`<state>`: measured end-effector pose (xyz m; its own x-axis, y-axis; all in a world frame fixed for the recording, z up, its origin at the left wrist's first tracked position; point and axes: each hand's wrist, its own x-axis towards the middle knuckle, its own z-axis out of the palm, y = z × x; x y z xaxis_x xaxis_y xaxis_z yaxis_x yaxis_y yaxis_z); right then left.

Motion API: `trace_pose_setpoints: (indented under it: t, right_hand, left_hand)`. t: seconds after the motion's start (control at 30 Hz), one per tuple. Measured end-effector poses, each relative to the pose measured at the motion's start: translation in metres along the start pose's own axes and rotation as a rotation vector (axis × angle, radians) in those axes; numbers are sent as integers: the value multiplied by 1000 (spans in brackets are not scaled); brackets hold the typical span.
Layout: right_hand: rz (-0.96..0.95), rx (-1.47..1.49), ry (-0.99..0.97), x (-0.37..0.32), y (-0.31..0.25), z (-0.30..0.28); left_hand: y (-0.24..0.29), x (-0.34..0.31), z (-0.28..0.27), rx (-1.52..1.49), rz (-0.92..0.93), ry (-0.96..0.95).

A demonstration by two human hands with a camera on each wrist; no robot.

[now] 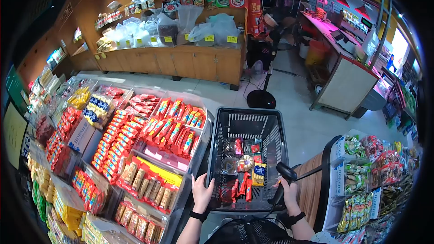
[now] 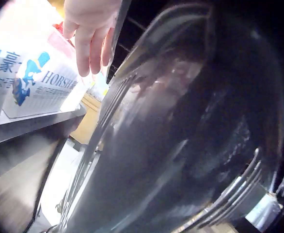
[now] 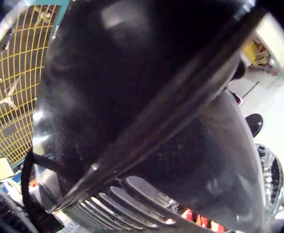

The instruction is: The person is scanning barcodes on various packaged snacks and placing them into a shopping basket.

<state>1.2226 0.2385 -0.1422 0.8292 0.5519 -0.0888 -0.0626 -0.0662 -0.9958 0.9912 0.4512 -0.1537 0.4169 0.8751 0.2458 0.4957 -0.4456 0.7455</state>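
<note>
A black slotted shopping basket (image 1: pixel 284 140) stands before me, with several packaged snacks inside. Among them are a yellow-and-blue packet (image 1: pixel 258 174), red-wrapped sticks (image 1: pixel 245 184) and a clear tub (image 1: pixel 229 166). My left hand (image 1: pixel 203 194) is at its left rim, thumb by the edge. In the left wrist view the left hand's fingers (image 2: pixel 88 41) point straight down along the outside of the basket wall (image 2: pixel 147 145). On the right rim, my right hand (image 1: pixel 290 192) grips a black handle (image 1: pixel 276 195) with a rounded piece above it. The right wrist view shows dark basket wall; the hand is hidden there.
On the left, a display bin (image 1: pixel 205 129) holds red-wrapped snacks close against the basket. A wood-sided counter (image 1: pixel 312 192) with bagged snacks (image 1: pixel 355 174) stands at the right. Ahead are a fan stand's round base (image 1: pixel 261 99), a wooden cabinet (image 1: pixel 194 65) and a checkout counter (image 1: pixel 346 79).
</note>
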Motion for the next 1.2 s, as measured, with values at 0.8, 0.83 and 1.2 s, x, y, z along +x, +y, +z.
trace_pose_setpoints:
  t: [0.8,0.83,1.2]
  right_hand:
    - [188,120,-365,249,-26,-46]
    - [176,116,-377,251,-29,-47]
    - [288,130,-314,243,-12,-49]
  left_hand:
    - [67,95,135,-94,-580,96]
    - [71,96,135,-36,-540,103]
    - [64,90,128,-221,-558,50]
